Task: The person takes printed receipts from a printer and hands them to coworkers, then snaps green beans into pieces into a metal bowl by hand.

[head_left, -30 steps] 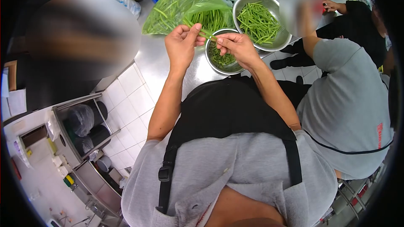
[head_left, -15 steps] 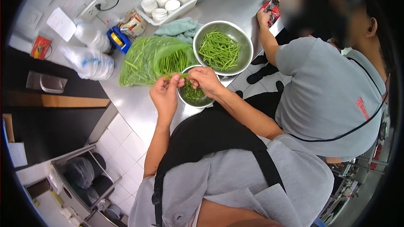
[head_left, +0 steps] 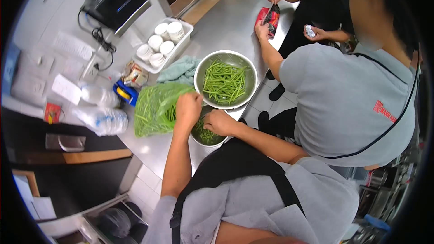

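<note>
Several cut green beans (head_left: 224,82) lie in a large metal colander (head_left: 252,81) on the steel counter. Below it, nearer my body, stands a smaller metal bowl (head_left: 211,144) holding short green bits. My left hand (head_left: 189,109) is closed, between the mouth of a green plastic bag (head_left: 151,106) and the colander's near-left edge; whatever its fingers hold is hidden. Long green beans fill the bag. Over the small bowl, my right hand (head_left: 219,122) points its curled fingers downward, close together, their tips partly hidden.
Behind the bag lie a teal cloth (head_left: 178,71), a blue tape dispenser (head_left: 125,92) and a white tray (head_left: 184,36) of stacked white cups. At right, a co-worker in grey (head_left: 343,104) handles a red-and-black packet (head_left: 270,20). Another person in black stands beyond.
My hands have parted; before, they met over the small bowl with a green bean between them. The left is now beside the bag, the right lower over the bowl. The view has tilted upward.
</note>
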### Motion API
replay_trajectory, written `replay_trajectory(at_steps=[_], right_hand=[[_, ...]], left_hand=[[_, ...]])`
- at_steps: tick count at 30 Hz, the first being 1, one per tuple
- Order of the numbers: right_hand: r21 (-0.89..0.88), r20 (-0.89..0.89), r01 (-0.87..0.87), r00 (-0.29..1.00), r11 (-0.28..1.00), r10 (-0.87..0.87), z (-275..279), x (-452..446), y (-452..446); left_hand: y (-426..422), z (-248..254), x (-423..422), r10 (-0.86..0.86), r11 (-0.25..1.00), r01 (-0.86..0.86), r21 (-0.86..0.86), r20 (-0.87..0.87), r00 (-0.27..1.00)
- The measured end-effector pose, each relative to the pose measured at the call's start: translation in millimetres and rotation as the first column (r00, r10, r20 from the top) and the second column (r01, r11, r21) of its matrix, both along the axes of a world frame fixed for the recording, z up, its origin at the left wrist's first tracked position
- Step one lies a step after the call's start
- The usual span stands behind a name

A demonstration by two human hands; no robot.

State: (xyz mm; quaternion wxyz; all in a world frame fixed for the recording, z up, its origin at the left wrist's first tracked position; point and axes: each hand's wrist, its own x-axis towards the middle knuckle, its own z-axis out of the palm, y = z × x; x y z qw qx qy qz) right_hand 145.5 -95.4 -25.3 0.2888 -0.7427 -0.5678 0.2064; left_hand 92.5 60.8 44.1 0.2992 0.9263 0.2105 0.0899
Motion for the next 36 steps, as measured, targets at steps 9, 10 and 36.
replay_trajectory(at_steps=[9, 10, 36], right_hand=[[0.086, -0.287, 0.003, 0.958, 0.996, 0.022, -12, 12, -6], [0.060, -0.332, -0.007, 0.943, 0.998, 0.026, -8, 12, -4], [0.011, -0.957, 0.091, 0.291, 0.996, -0.016, 16, -1, 38]], left_hand=[[36, -80, -54, 0.175, 0.906, -0.127, 0.405, -0.083, 0.981], [40, -82, -52, 0.179, 0.923, -0.113, 0.369, -0.152, 0.972], [19, 23, -129, 0.295, 0.831, -0.253, -0.496, 0.007, 0.955]])
